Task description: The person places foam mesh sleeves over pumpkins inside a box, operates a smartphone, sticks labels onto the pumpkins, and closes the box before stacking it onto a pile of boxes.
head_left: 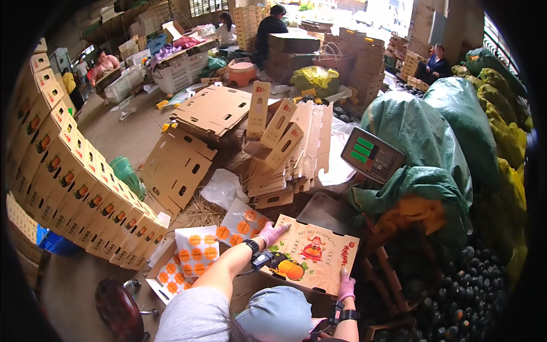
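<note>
A printed cardboard pumpkin box [322, 265], its lid closed and showing a pumpkin picture, is held between my two gloved hands. My left hand [273, 233], in a pink glove, grips its far left edge. Along the near right edge, my right hand [346, 286] has its thumb on top; its other fingers are mostly hidden. Sheets of round orange stickers [196, 246] lie to the left of the box. Beyond it stands a scale display [372, 154] with lit green readouts, and part of a grey metal tray [320, 210] shows behind the box.
A long curved row of finished boxes [94, 196] stands at left. Flat cardboard [310, 145] is stacked ahead. Large green sacks [419, 122] and dark round pumpkins [467, 290] fill the right. A stool [118, 308] is at lower left. Several people are further back.
</note>
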Available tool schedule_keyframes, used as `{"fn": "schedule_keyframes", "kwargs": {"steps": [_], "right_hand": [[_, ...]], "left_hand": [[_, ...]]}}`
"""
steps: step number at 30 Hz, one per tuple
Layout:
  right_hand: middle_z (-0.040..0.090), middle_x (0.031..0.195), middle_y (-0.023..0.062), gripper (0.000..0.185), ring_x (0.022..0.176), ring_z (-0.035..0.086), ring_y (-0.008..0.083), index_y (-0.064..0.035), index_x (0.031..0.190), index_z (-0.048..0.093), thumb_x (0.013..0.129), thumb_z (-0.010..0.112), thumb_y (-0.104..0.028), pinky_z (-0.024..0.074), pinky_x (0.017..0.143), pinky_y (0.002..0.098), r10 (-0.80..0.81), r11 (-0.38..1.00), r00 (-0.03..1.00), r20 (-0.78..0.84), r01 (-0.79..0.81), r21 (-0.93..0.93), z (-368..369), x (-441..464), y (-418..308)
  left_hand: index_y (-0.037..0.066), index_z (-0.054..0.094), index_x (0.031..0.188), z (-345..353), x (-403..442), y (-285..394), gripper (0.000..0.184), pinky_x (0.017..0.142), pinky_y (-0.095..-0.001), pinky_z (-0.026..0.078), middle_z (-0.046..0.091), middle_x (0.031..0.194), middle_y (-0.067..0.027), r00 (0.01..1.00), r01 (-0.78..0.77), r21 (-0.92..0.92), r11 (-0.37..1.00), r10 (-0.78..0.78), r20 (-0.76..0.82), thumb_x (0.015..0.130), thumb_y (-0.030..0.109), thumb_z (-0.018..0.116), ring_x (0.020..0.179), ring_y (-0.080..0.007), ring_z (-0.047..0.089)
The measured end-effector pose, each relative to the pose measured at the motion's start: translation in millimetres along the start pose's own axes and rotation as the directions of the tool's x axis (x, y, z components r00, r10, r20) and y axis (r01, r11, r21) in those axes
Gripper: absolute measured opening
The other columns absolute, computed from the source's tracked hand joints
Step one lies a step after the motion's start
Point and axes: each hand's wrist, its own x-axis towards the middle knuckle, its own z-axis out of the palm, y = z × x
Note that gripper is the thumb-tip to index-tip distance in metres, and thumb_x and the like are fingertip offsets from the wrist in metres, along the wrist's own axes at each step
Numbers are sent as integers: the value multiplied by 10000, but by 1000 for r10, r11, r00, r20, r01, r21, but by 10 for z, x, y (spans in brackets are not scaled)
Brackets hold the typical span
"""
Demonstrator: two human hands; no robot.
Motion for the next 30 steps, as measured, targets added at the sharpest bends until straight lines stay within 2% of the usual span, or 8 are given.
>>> {"fn": "schedule_keyframes", "kwargs": {"steps": [1,2,4,6,9,16,19,30], "right_hand": [[540,1159,252,890,1031,560,321,53,1266,367,745,655,-609,442,900,399,-8,998,1000,-12,7,-57,-3,75,57],[534,1173,261,896,1065,544,332,51,1272,369,751,636,-627,416,931,398,-31,994,999,-17,29,-109,-7,7,10],[513,1216,291,904,1144,500,372,51,1284,365,771,573,-663,365,980,393,-8,979,998,-65,-5,-205,0,-122,-102],[493,1243,309,943,1179,476,400,51,1287,369,760,522,-716,350,999,400,15,974,997,-79,-33,-226,-7,-124,-119],[488,1250,310,998,1197,461,403,52,1295,359,738,488,-765,340,1010,400,15,974,996,-93,-35,-223,-5,-109,-108],[444,1302,296,1087,1218,442,372,102,1328,303,725,482,-784,326,1030,397,86,982,996,-12,-87,-169,-23,-69,-115],[478,1287,233,1081,1126,524,317,102,1360,266,746,491,-759,421,950,411,130,985,991,-6,-130,-117,8,72,-23],[526,1239,205,1018,1067,557,298,69,1333,365,749,491,-755,444,921,409,115,988,993,-16,-116,-101,-2,-23,-79]], "left_hand": [[-76,298,1334,-59,-39,59,1020,903,-346,455,541,1208,-224,996,42,10,999,-43,78,686,577,737,1089,-270,557],[-60,332,1326,-35,185,-170,1011,921,-360,442,535,1222,-230,1000,10,55,998,-9,-5,687,632,698,1104,-289,552],[-12,376,1314,-72,166,-186,946,956,-394,416,516,1264,-242,991,-19,249,968,51,-126,727,699,588,1143,-354,531],[63,370,1308,-68,-140,42,799,957,-404,412,525,1237,-255,962,-54,301,952,131,-241,797,658,524,1142,-389,518],[85,322,1336,-5,26,-113,701,970,-437,398,442,1310,-266,882,-164,396,904,314,-351,861,576,482,1178,-416,468],[82,340,1323,-9,-214,93,631,946,-463,408,432,1305,-265,888,-158,439,884,322,-328,893,529,455,1161,-431,464],[81,346,1322,-22,-223,117,631,937,-464,413,440,1296,-267,907,-121,451,884,283,-311,893,531,458,1147,-431,474],[83,378,1294,-28,-199,104,589,937,-460,414,463,1267,-269,917,-121,450,885,273,-290,898,511,462,1139,-429,480]]}}
